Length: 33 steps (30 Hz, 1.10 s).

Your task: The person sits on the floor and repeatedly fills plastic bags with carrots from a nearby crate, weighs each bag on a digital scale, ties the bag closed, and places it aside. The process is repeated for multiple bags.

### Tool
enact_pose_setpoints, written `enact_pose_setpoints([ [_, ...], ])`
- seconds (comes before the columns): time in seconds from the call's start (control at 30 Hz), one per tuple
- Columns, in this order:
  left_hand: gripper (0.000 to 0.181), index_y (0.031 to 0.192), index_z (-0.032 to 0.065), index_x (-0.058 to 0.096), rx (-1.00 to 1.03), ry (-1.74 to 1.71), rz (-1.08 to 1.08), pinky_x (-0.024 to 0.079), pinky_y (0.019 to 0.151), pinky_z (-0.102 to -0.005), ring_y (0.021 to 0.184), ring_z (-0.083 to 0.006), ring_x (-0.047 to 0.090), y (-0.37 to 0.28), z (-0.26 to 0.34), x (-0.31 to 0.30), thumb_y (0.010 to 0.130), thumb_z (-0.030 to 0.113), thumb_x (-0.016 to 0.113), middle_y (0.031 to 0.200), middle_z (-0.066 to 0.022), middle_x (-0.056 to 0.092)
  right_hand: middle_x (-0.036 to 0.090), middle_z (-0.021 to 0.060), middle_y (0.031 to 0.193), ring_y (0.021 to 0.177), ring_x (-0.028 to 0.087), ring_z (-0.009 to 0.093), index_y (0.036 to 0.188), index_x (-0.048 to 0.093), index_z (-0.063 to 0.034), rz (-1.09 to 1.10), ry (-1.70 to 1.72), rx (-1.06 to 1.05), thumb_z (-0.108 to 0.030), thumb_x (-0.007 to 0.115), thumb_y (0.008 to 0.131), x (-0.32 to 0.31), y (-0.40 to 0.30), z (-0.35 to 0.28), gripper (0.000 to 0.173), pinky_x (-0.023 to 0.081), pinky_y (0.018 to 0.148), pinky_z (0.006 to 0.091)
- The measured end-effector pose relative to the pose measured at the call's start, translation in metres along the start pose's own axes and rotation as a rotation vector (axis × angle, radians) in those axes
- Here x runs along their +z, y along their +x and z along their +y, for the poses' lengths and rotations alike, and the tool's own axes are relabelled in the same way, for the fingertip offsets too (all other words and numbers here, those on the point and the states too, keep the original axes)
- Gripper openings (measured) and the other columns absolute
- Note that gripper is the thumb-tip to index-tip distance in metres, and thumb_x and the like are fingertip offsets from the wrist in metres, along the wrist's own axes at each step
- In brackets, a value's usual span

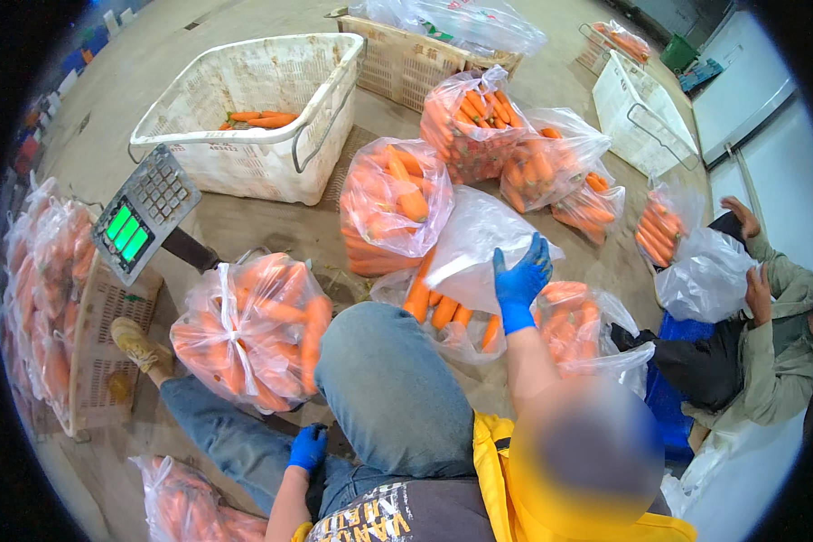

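My right hand (523, 284), in a blue glove, is at a translucent plastic bag (477, 234), thumb spread from the fingers. Whether it grips the film is unclear. Loose carrots (445, 311) show beneath that bag, in another open bag. In a matching glove, my left hand (308, 448) is low by my thigh, its fingertips partly hidden, and I cannot tell whether they hold anything. A tied bag of carrots (271, 339) sits left of my raised knee, below a scale display (135, 220). An upright, open bag of carrots (393, 210) stands just ahead.
A white plastic crate (251, 81) holds a few carrots (264, 119). More carrot bags (474, 122) stand on the floor ahead. At left, bagged carrots (47, 305) fill another crate (101, 345). A seated person (779, 325) at right handles a clear bag (701, 278).
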State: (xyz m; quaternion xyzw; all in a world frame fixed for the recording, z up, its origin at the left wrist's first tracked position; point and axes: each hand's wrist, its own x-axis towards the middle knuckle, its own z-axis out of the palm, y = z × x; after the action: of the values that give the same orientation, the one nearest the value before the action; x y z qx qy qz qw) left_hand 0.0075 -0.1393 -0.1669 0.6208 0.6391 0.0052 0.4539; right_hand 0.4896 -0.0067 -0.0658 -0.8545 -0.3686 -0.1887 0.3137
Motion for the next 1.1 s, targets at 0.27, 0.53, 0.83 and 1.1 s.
enact_pose_setpoints([
  [0.27, 0.029, 0.103, 0.0031, 0.054, -0.024, -0.623, -0.036, 0.041, 0.080, -0.0335, 0.089, -0.0250, 0.055, -0.016, 0.033, -0.032, 0.080, 0.021, 0.048, 0.094, -0.0114, 0.058, 0.054, 0.0040, 0.067, 0.052, 0.046, 0.012, 0.101, 0.050, -0.0030, -0.562, 1.258, 0.789, -0.007, 0.054, 0.069, 0.024, -0.012, -0.045, 0.032, 0.039, 0.048, 0.0220],
  [0.53, 0.035, 0.114, 0.0055, 0.045, 0.281, -1.579, 0.392, 0.040, 0.080, -0.0343, 0.095, -0.0207, 0.050, -0.062, 0.206, -0.152, 0.086, 0.026, 0.039, 0.105, -0.0078, 0.052, 0.051, 0.0188, 0.105, 0.089, 0.054, 0.029, 0.113, 0.044, -0.0035, -1.344, 0.946, -1.138, -0.014, 0.059, 0.067, -0.151, -0.080, -0.293, 0.050, 0.043, 0.074, 0.0365],
  [0.83, 0.026, 0.105, -0.0008, 0.051, 0.378, -1.268, 1.198, 0.044, 0.069, -0.0236, 0.082, -0.0123, 0.052, -0.094, 0.060, -0.181, 0.083, 0.009, 0.042, 0.096, -0.0059, 0.055, 0.058, 0.0135, 0.091, 0.085, 0.057, 0.023, 0.101, 0.055, -0.0033, -0.864, 1.070, -0.929, -0.006, 0.052, 0.074, -0.102, -0.055, -0.347, 0.027, 0.044, 0.072, 0.0314],
  [1.1, 0.026, 0.102, 0.0000, 0.053, 0.310, -0.822, 0.871, 0.041, 0.071, -0.0243, 0.080, -0.0122, 0.051, -0.136, 0.073, -0.220, 0.077, 0.004, 0.049, 0.089, -0.0034, 0.056, 0.046, 0.0109, 0.116, 0.107, 0.043, 0.028, 0.108, 0.053, -0.0187, -0.581, 0.849, -1.711, -0.017, 0.055, 0.067, -0.117, -0.106, -0.359, 0.042, 0.030, 0.091, 0.0468],
])
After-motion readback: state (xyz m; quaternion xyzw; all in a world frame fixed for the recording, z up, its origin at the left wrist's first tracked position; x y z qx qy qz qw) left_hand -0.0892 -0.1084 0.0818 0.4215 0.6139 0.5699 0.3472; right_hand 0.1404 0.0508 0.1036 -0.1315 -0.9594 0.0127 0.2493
